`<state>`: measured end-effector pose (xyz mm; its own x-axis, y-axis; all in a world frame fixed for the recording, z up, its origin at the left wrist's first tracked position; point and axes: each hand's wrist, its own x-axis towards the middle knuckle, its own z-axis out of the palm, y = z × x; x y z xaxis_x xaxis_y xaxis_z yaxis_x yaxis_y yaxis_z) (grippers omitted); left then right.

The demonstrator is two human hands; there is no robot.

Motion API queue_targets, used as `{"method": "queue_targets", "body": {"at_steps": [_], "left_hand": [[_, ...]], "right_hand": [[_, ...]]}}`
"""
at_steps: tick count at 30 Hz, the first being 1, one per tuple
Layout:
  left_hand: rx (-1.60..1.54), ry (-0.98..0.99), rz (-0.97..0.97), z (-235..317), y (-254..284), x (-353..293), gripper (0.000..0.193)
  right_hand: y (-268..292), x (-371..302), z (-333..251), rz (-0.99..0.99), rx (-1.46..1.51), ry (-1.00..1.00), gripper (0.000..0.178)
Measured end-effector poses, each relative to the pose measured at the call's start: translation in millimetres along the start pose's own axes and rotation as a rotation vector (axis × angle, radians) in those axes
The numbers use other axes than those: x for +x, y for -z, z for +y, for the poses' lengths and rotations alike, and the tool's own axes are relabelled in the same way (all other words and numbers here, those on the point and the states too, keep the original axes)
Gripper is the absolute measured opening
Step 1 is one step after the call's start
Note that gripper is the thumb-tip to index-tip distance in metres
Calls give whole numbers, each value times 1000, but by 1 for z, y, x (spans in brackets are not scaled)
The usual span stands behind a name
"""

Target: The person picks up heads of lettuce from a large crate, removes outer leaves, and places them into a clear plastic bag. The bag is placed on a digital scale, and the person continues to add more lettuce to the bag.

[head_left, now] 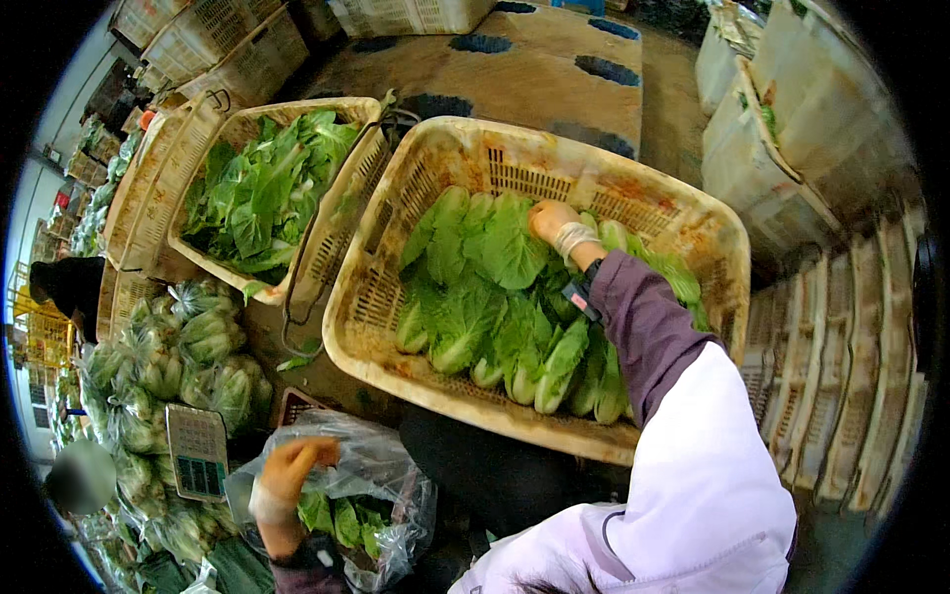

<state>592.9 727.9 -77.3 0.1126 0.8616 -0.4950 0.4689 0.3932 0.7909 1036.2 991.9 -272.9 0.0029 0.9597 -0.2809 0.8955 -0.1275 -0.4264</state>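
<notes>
From the head camera I look down on a packing place with many crates; there is only this one view. My right hand (552, 220) is stretched forward into the big beige plastic basket (554, 148) in front of me; the fingers are curled down on the leafy greens (495, 307) at the far side of the pile, touching the top leaves, but I cannot tell whether they really clamp a head or only rest on it; a pale band is wrapped around the wrist, and the sleeve is purple and then white. The greens lie in the basket in rows, pale stems toward me, and fill most of its floor.

My left hand (285, 473) is low at the left, closed on the upper edge of a clear plastic bag (381, 475); the fingers are together and pinch the film; inside the bag I see some green heads already, lying near the bottom. Just beside this hand, to its left, a small scale with a grey keypad (198, 450) stands.

To the left of the scale there is a heap of filled bags of greens (188, 356); beyond it, a second basket (327, 223) holds loose darker leaves and touches the big basket at its side. At the right edge, white crates (772, 148) are stacked, well apart from both hands.
</notes>
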Motion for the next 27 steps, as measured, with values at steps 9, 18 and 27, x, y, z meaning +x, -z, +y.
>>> {"method": "queue_targets", "body": {"at_steps": [9, 18, 27], "left_hand": [[768, -123, 112, 79, -124, 357, 48], [1142, 209, 379, 40, -202, 495, 79], [1156, 313, 274, 48, -204, 512, 109]], "right_hand": [[-31, 81, -12, -236, 156, -299, 57], [-18, 105, -1, -369, 87, -194, 64], [-44, 117, 15, -156, 364, -67, 51]]}}
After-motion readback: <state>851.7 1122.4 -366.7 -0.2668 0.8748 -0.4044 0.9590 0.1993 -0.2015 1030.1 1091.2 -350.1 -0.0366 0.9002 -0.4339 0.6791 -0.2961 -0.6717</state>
